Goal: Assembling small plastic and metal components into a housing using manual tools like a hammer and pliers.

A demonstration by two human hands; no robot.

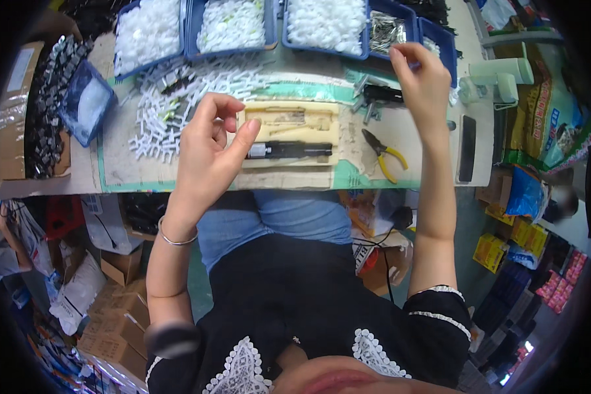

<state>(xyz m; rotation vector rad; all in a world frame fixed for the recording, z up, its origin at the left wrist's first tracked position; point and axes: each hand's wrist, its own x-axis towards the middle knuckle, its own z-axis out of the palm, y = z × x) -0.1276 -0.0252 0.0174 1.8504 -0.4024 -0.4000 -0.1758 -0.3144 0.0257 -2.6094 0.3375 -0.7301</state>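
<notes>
My left hand [210,141] is at the left end of a cream moulded fixture [289,108], thumb apart from the half-curled fingers, with nothing visible in it. Along the fixture's near slot lies a black rod-shaped part [299,150] with a silver section by my thumb. My right hand [423,79] is raised over the front of a blue bin of small silver metal pieces [387,33]. Its thumb and forefinger are pinched together; whatever is between them is too small to make out. Yellow-handled pliers [386,157] lie right of the fixture.
White plastic pieces [171,111] are heaped left of the fixture. Blue bins of white parts [325,26] line the back. A tilted blue tray [87,105] and a carton of dark clips [46,125] stand left. A phone [466,148] lies near the right edge.
</notes>
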